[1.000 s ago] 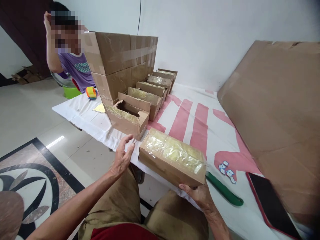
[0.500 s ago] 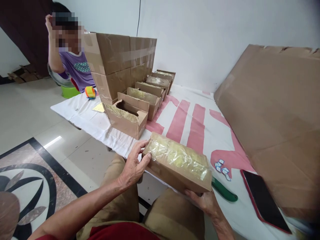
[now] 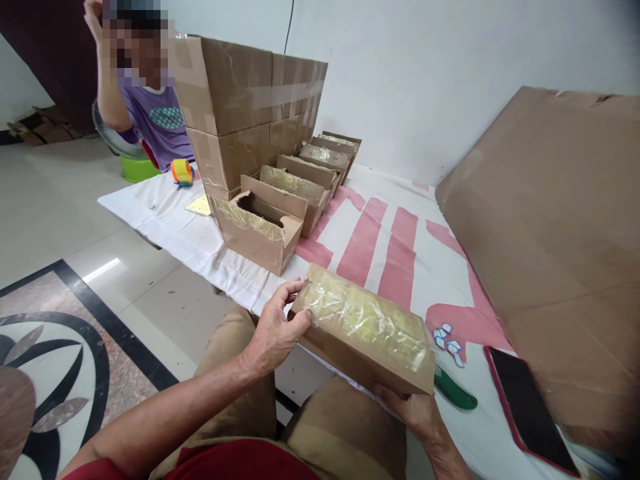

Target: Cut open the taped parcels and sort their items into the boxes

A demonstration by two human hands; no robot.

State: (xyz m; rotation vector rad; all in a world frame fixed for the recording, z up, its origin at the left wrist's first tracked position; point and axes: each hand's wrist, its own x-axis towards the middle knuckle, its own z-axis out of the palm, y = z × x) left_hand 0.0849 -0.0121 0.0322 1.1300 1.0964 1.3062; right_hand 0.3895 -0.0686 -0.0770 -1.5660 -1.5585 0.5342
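I hold a flat cardboard box (image 3: 363, 330), its top covered with clear yellowish tape, over the near edge of the white and pink table cover (image 3: 380, 240). My left hand (image 3: 275, 330) is closed on the box's left end, thumb on top. From below, my right hand (image 3: 415, 410) grips the right corner of the box. Just behind it stands an open small carton (image 3: 260, 230), first in a row of similar taped cartons (image 3: 310, 173).
A green-handled tool (image 3: 455, 393) and a dark phone (image 3: 530, 410) lie to the right, beside small white labels (image 3: 447, 340). A large cardboard sheet (image 3: 555, 227) leans at right. Stacked big cartons (image 3: 245, 107) stand at the back left. A person in a purple shirt (image 3: 160, 123) sits beyond, near a tape roll (image 3: 183, 171).
My left hand came from open in the air onto the box's left end and closed on it. The box shifted slightly right and nearer to me.
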